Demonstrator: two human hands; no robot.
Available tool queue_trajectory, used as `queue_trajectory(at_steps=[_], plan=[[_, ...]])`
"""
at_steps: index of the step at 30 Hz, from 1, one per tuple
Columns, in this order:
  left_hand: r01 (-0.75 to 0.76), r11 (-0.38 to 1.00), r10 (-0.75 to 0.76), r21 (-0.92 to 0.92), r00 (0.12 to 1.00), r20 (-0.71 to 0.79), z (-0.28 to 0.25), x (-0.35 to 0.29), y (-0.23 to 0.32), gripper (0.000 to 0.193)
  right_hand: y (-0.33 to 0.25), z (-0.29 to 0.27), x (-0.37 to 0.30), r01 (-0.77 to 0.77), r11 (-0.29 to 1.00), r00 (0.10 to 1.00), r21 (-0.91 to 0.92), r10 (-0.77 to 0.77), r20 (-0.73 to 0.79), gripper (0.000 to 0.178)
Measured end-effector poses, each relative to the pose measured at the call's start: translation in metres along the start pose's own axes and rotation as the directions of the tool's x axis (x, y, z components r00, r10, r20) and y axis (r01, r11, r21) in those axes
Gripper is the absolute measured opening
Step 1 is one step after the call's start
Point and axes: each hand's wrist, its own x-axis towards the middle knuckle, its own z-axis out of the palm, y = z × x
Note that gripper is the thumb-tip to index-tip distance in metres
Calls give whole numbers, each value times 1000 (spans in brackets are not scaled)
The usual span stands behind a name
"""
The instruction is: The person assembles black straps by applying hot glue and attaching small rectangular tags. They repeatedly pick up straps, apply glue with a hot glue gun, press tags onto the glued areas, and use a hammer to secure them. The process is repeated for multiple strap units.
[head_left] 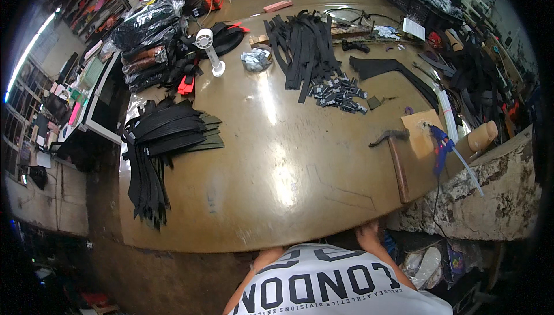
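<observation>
Both my arms hang down at the near edge of the table (242, 205). My right hand (367, 235) is partly visible at that edge, its fingers hidden under the tabletop. Of my left hand (270, 254) only the wrist part shows, and the rest is out of sight below the edge. I cannot see whether either hand holds anything. Nearest my right hand on the table lies a hammer (399, 168) with a wooden handle. A blue glue gun (442, 150) rests on a wooden board (419, 133) beyond it.
Folded black straps (167, 127) lie at the left. Farther back are loose black straps (306, 49), a heap of small dark buckles (340, 93), a bowl of light pieces (255, 60) and a white handheld fan (210, 52). Plastic-wrapped bundles (147, 32) are stacked far left.
</observation>
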Motion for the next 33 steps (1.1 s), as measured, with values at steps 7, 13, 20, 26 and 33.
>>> queue_trajectory(at_steps=[7, 13, 20, 26, 33], plan=[[350, 569, 335, -744, 728, 599, -265, 2, 45, 32, 84, 20, 30, -295, 561, 848, 773, 526, -58, 35], [-136, 484, -22, -865, 986, -167, -336, 126, 79, 28, 85, -20, 20, -208, 976, 969, 68, 196, 152, 31], [-232, 945, 47, -231, 794, -607, -285, 338, 124, 37, 32, -55, -18, -304, 888, 941, 344, 336, -36, 23], [-158, 984, 178, 85, 804, -567, -272, 373, 108, 25, -55, -119, -54, -23, 860, 997, 510, 58, -53, 32], [-296, 679, -84, -672, 878, -472, -295, 272, 92, 24, -116, -214, -8, 26, 319, 812, 947, -559, 166, 38]])
